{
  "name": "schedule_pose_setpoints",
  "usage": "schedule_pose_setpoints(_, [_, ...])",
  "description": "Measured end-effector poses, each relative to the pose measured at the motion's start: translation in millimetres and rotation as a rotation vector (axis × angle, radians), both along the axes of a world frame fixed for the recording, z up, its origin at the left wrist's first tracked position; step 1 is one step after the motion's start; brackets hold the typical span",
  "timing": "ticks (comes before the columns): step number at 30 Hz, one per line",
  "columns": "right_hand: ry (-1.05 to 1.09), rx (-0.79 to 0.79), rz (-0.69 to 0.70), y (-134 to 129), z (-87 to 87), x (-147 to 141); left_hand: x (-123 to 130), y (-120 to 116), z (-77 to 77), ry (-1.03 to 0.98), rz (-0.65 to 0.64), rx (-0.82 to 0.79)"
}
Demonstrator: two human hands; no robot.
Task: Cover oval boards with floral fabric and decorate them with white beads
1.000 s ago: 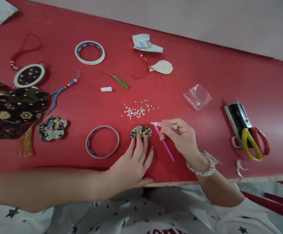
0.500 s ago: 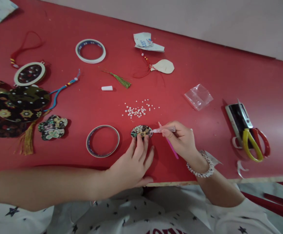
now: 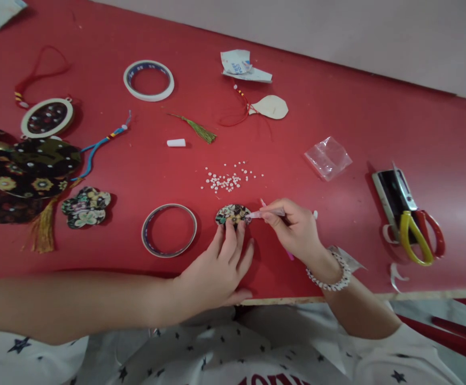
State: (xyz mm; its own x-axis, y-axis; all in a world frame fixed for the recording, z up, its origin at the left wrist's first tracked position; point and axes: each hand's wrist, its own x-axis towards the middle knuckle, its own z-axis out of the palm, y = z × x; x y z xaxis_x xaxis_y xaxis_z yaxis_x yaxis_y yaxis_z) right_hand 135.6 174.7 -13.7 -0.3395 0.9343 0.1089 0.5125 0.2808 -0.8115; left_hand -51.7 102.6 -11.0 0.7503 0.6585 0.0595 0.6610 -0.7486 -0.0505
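Note:
In the middle of the near part of the table lies a small oval piece covered in dark floral fabric point(image 3: 233, 213). The outstretched fingertips of my left hand point(image 3: 220, 267) press on its near edge, with the thumb spread apart. My right hand point(image 3: 295, 227) is closed around a small translucent glue tube point(image 3: 275, 212), whose narrow tip meets the right end of the oval piece. Under that hand a pink stick point(image 3: 289, 255) shows only in part. Just beyond the oval piece, small white half-pearl beads point(image 3: 225, 182) lie scattered. A white cap point(image 3: 176, 143) rests farther back to the left.
Two tape rolls point(image 3: 169, 207) point(image 3: 148, 97) lie left of centre. Floral-covered pieces point(image 3: 86, 207) and tasselled ornaments point(image 3: 46, 117) fill the left side. A green tassel point(image 3: 199, 130), a pale wooden piece point(image 3: 271, 107) and a plastic bag point(image 3: 328, 158) lie farther back. Scissors point(image 3: 411, 235) rest at right.
My right hand has shifted slightly left and tilted, covering more of the pink stick; the tube tip is still at the oval piece. My left hand stays in place.

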Motion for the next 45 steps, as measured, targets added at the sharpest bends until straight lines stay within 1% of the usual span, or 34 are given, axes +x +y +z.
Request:
schedule_pose_setpoints(5, [-0.03, 0.008, 0.005, 1, 0.5, -1, 0, 0, -0.5, 0.005, -0.009, -0.007])
schedule_pose_setpoints(8, [-0.045, 0.046, 0.017, 0, -0.4, 0, 0, 0, -1.0, 0.01, -0.005, -0.004])
schedule_pose_setpoints(19, [-0.199, 0.306, 0.073, -6, -3.7, -4, 1, 0, -1.4, -0.01, -0.005, -0.005])
schedule_pose_setpoints(21, [-0.178, 0.318, 0.104, -7, -3.7, -3, 1, 0, -0.9, -0.002, -0.006, -0.009])
schedule_pose_setpoints(25, [-0.045, 0.362, 0.16, -9, -0.5, 0, 0, -1, -2.1, -0.013, -0.003, 0.012])
schedule_pose_setpoints(28, [0.028, 0.412, 0.154, -10, 5.7, 1, -1, -2, -4.3, -0.03, -0.005, 0.025])
schedule_pose_setpoints(32, [0.102, 0.373, 0.106, -12, 13.0, 0, -1, -2, -5.2, -0.027, -0.005, 0.012])
schedule_pose_setpoints(40, [0.254, 0.107, -0.043, -20, 13.5, -2, -1, -2, -3.6, -0.035, 0.003, 0.018])
schedule_pose_setpoints(42, [0.312, 0.042, -0.054, -22, 13.2, -2, -1, -2, -4.0, -0.035, 0.003, 0.019])
schedule_pose_setpoints(45, [0.377, -0.021, -0.037, -23, 13.7, -2, -2, -2, -4.4, -0.026, -0.001, 0.021])
